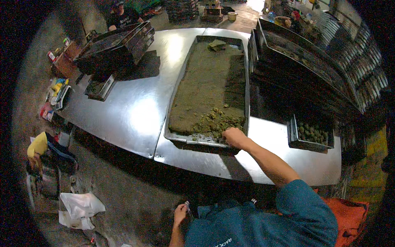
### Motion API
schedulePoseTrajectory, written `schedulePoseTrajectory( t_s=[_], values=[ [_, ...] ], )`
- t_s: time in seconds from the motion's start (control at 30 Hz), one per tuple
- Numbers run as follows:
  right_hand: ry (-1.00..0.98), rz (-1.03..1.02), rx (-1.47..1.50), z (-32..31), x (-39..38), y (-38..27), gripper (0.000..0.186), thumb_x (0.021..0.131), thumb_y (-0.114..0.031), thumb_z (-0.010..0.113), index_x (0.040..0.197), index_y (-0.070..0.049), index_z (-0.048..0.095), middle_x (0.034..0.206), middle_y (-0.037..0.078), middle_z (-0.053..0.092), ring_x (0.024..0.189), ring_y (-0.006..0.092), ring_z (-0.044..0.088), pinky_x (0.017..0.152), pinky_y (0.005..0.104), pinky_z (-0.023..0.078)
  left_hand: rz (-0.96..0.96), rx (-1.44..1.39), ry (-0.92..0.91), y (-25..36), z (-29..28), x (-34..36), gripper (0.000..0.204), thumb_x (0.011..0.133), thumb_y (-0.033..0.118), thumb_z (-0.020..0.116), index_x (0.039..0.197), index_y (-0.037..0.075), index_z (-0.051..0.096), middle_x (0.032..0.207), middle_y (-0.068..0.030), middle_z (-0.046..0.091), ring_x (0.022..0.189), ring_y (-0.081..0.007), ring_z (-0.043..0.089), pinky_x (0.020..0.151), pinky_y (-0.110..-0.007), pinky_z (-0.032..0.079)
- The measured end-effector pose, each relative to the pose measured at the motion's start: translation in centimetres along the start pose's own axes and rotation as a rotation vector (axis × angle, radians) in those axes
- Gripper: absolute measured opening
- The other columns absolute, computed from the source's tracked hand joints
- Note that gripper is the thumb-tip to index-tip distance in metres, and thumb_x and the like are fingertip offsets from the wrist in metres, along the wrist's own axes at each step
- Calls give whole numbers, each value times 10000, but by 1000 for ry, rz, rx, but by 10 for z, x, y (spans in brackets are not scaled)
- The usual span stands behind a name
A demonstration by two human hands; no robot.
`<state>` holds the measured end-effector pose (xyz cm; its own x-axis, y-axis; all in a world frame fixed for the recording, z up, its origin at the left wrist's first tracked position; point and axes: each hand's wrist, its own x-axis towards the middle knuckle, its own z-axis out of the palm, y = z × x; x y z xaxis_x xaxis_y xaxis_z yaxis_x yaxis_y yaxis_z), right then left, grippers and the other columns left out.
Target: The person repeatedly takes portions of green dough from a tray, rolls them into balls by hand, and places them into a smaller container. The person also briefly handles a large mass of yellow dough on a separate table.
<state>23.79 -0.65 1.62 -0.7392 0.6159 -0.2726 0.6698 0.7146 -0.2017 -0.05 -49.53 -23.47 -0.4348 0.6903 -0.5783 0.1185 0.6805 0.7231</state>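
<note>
A long, shallow metal tray (247,92) lies lengthwise on the table, filled with a greenish-brown, packed, crumbly material (199,88). Loose clumps (214,121) are heaped at its near end, and a flatter chunk (217,44) sits at the far end. My right hand (235,138) is closed at the tray's near right corner, fingers curled down by the clumps; what they hold, if anything, is hidden. Down by my body, off the table, my left hand (180,214) is closed around a small, pale, thin item (188,205) too small to name.
Dark stacked trays stand right (304,61) and left (111,47) of the long tray. A small metal box (312,145) holds round lumps at the right; another box (98,88) sits left. Beyond the left stack is another person (123,18). White bags (82,206) lie lower left.
</note>
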Motion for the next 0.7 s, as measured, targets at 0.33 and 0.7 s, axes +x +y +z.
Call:
schedulePoseTrajectory(
  t_s=[0.33,0.7],
  values=[
    [290,113,-2,-16,24,-21,120,803,-48,512,886,-15,593,945,172,644,878,372,622,747,443,529,52,531,-148,-51,-82,78,290,805,232,608,1036,63,657,955,-146,681,824,-285,654,765,-387,503],
    [188,330,536,-57,-11,-15,195,781,-150,637,933,-45,697,819,181,675,693,312,663,658,403,539,248,-182,578,259,-162,95,202,890,154,529,771,0,585,708,-71,608,624,-148,583,574,-313,481]
  ],
)
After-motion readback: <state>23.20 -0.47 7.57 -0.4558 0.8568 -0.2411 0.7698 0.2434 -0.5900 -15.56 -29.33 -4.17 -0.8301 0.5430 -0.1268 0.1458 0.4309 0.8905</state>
